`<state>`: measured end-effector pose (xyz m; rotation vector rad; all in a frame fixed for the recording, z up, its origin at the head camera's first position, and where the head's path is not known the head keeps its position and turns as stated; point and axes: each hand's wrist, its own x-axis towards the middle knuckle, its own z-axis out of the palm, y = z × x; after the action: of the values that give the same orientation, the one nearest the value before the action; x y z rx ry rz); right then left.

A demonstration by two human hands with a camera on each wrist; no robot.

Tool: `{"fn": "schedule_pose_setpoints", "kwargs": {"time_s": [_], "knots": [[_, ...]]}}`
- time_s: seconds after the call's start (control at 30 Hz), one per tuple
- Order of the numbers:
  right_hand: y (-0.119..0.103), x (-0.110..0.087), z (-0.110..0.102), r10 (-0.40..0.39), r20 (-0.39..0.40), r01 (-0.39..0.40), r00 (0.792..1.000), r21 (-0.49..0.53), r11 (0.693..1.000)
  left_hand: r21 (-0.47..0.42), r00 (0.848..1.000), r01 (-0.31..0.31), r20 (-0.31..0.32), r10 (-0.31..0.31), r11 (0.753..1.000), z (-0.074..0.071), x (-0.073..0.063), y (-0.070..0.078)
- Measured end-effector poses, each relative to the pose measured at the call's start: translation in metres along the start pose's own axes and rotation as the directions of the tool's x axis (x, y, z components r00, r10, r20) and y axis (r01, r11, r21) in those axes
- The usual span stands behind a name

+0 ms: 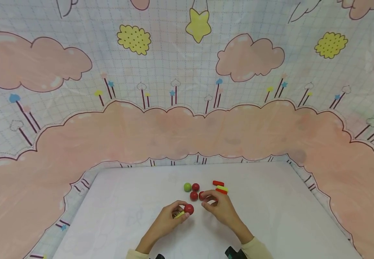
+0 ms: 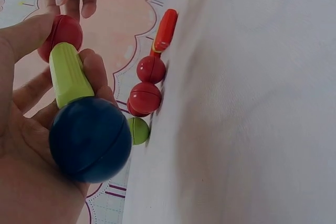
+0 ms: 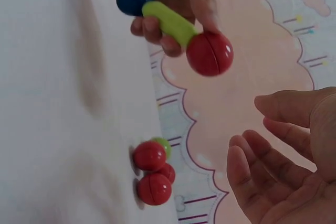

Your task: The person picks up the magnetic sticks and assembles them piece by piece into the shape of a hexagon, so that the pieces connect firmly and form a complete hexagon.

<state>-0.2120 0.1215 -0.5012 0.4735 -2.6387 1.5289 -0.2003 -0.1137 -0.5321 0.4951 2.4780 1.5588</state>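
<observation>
My left hand (image 1: 165, 220) holds a toy piece made of a yellow-green rod (image 2: 71, 74) with a red ball (image 2: 65, 35) at one end and a dark blue ball (image 2: 90, 140) at the other. In the head view the blue end is hidden by the hand. To its right is my right hand (image 1: 220, 208), its fingers loosely bent with nothing between them in the right wrist view. Beyond the hands lie a green ball (image 1: 187, 187) and several red balls (image 1: 194, 196), one partly behind the right fingertips.
Two red rods (image 1: 218, 183) and a yellow-green rod (image 1: 222, 188) lie close together just past the right hand. Everything rests on a white tabletop (image 1: 125, 201). A patterned cloth (image 1: 187, 136) with clouds and stars hangs behind and around it.
</observation>
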Motion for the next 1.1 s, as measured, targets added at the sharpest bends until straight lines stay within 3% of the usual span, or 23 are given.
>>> {"fn": "schedule_pose_setpoints", "kwargs": {"time_s": [0.27, 0.47, 0.67, 1.1], "knots": [[0.009, 0.007, -0.01, 0.068, -0.083, -0.071, 0.994, -0.039, 0.997, 0.02, 1.0, 0.005, -0.007, -0.005, 1.0, -0.003, 0.001, -0.001], [0.023, 0.01, -0.016, 0.072, -0.14, -0.081, 0.988, -0.065, 0.995, 0.027, 1.0, 0.011, -0.008, -0.011, 1.0, -0.006, 0.0, -0.001], [0.035, 0.009, -0.02, 0.126, -0.148, -0.139, 0.981, -0.084, 0.987, 0.038, 1.0, 0.008, -0.009, -0.008, 0.999, -0.008, -0.001, -0.005], [0.06, 0.001, -0.026, 0.162, -0.183, -0.186, 0.97, -0.122, 0.975, 0.046, 1.0, -0.005, -0.01, 0.005, 0.999, -0.007, -0.001, -0.009]]}}
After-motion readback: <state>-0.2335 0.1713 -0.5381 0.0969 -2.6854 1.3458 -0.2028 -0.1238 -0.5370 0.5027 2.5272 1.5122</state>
